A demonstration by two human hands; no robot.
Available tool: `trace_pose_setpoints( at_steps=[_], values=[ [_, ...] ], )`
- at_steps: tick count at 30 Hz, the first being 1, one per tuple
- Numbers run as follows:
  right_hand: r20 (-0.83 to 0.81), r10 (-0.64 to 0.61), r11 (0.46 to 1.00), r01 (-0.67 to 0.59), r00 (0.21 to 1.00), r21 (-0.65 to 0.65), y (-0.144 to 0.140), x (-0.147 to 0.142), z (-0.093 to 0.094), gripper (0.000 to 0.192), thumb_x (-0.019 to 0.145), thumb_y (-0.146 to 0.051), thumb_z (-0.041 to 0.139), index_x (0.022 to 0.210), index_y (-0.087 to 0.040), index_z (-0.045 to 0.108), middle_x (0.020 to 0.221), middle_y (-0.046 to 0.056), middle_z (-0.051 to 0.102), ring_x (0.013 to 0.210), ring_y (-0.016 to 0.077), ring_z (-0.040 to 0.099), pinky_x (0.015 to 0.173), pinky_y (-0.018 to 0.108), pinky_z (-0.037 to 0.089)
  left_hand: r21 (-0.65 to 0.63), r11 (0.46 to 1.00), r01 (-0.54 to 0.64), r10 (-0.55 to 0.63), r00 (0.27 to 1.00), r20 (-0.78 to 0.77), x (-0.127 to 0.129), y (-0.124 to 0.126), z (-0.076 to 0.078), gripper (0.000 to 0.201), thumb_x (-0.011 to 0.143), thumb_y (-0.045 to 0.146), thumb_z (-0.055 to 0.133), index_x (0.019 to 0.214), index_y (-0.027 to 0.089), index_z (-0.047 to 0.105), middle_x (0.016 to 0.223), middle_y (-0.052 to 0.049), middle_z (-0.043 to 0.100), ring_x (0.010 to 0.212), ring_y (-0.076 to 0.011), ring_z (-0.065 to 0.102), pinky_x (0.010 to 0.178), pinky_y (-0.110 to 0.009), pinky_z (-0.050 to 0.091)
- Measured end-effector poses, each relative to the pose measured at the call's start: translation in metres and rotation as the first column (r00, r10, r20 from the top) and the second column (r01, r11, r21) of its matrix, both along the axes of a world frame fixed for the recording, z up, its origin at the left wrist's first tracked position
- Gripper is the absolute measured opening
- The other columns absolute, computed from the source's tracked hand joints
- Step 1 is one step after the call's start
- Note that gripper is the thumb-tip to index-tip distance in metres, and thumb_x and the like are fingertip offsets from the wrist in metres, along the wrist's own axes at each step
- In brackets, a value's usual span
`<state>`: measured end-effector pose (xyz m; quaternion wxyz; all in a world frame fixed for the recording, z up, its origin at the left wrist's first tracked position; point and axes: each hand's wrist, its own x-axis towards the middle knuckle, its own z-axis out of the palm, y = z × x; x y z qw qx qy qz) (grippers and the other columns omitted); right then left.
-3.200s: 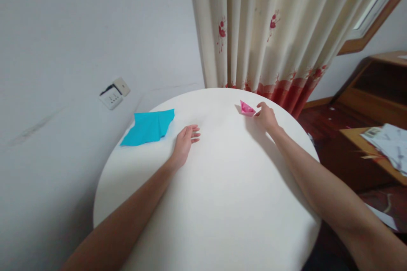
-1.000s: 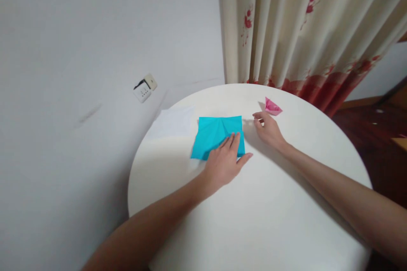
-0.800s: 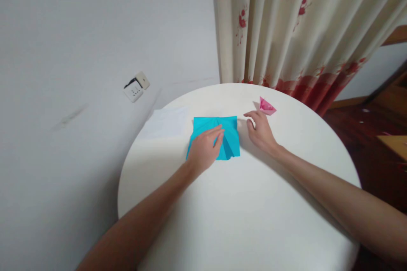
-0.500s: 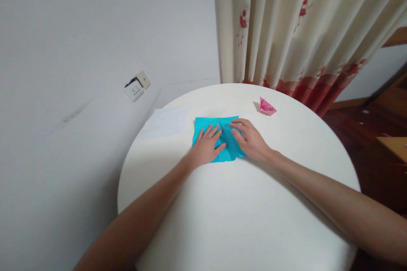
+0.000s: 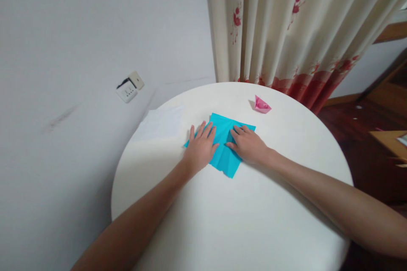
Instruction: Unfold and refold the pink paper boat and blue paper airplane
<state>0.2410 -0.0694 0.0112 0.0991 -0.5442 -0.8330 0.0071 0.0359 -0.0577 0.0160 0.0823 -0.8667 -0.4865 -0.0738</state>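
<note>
A creased sheet of bright blue paper (image 5: 225,159) lies turned at an angle on the white round table (image 5: 203,220). Across its left part my left hand (image 5: 201,144) rests flat, fingers spread and pointing away from me. On the right part lies my right hand (image 5: 249,144), palm down, its fingers stretched out and a little bent on the paper. Fold lines run through the middle of the sheet between the two hands. Both hands cover portions of its left and right sides.
Beyond my right hand sits a pink folded paper boat (image 5: 262,105). White sheets (image 5: 160,123) lie at the table's left edge, beside the wall with a socket (image 5: 126,91). A curtain (image 5: 273,29) hangs behind the table; a wooden piece (image 5: 388,144) stands at right.
The blue paper has turned clockwise, so its corners now point differently. My left hand has shifted left, and my right hand has come down flatter onto the sheet. The view has moved slightly.
</note>
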Motion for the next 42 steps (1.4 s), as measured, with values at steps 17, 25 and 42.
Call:
trace_pose_setpoints(
  at_steps=[17, 25, 42],
  values=[
    [-0.303, 0.323, 0.915, -0.377, 0.897, -0.141, 0.034, 0.035, -0.004, 0.080, 0.085, -0.051, 0.071, 0.149, -0.011, 0.045, 0.155, 0.021, 0.040, 0.144, 0.0377, 0.038, 0.117, 0.053, 0.032, -0.489, 0.844, 0.220, -0.178, 0.975, 0.132, -0.018, 0.024, 0.003, 0.093, 0.086, 0.072, 0.056, 0.159, 0.025, 0.024, 0.166, -0.010, 0.018, 0.154, -0.0319, 0.012, 0.123, -0.052, 0.009],
    [-0.252, 0.255, 0.917, -0.316, 0.934, -0.242, 0.032, 0.050, 0.012, 0.080, 0.075, -0.043, 0.081, 0.146, -0.020, 0.052, 0.154, 0.015, 0.044, 0.139, 0.0380, 0.044, 0.115, 0.054, 0.035, -0.483, 0.803, 0.350, -0.272, 0.935, 0.225, -0.022, 0.025, 0.006, 0.067, 0.096, 0.053, 0.053, 0.154, 0.021, 0.039, 0.164, -0.009, 0.023, 0.153, -0.0287, 0.018, 0.124, -0.046, 0.020],
    [-0.603, 0.146, 0.986, -0.165, 0.784, 0.024, 0.043, 0.050, 0.005, 0.033, 0.082, -0.038, 0.075, 0.109, -0.020, 0.075, 0.125, 0.013, 0.068, 0.111, 0.0288, 0.065, 0.097, 0.043, 0.051, -0.112, 0.978, 0.178, -0.146, 0.958, 0.247, -0.038, 0.023, 0.043, 0.031, 0.098, 0.039, 0.049, 0.105, 0.030, 0.077, 0.116, 0.003, 0.075, 0.112, -0.0210, 0.068, 0.097, -0.033, 0.052]
  ],
)
